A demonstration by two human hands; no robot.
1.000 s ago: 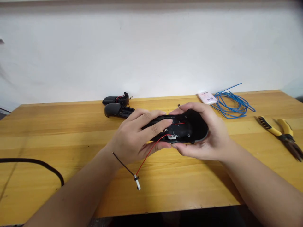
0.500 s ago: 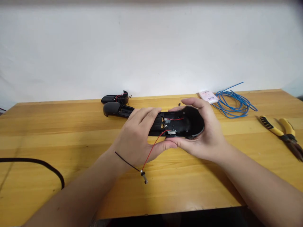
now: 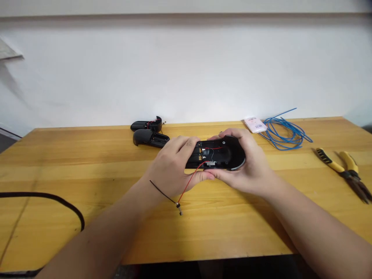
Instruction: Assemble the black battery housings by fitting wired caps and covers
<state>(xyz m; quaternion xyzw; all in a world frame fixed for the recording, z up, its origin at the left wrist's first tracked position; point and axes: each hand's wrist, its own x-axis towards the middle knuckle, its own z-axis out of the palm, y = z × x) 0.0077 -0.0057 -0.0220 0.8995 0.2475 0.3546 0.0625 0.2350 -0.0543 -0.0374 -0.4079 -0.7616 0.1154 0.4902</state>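
The red lead's point(image 3: 192, 184) small connector point(image 3: 179, 208) has swung in nearer the hands, the left hand point(image 3: 171, 166) and right hand point(image 3: 247, 164) clasping by its long edges a light, stiff-looking open black plastic casing point(image 3: 215, 153) with fragile thin wires, mid-worktop point(image 3: 232, 232), blue wire point(image 3: 283, 135) and yellow-handled pliers point(image 3: 345, 172) well off right.

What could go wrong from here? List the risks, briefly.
The red wire trails from the open black plastic housing to a small connector, so a snag might strain its joint. The left hand and right hand grip the housing close to exposed wiring, so fingers could possibly dislodge it.
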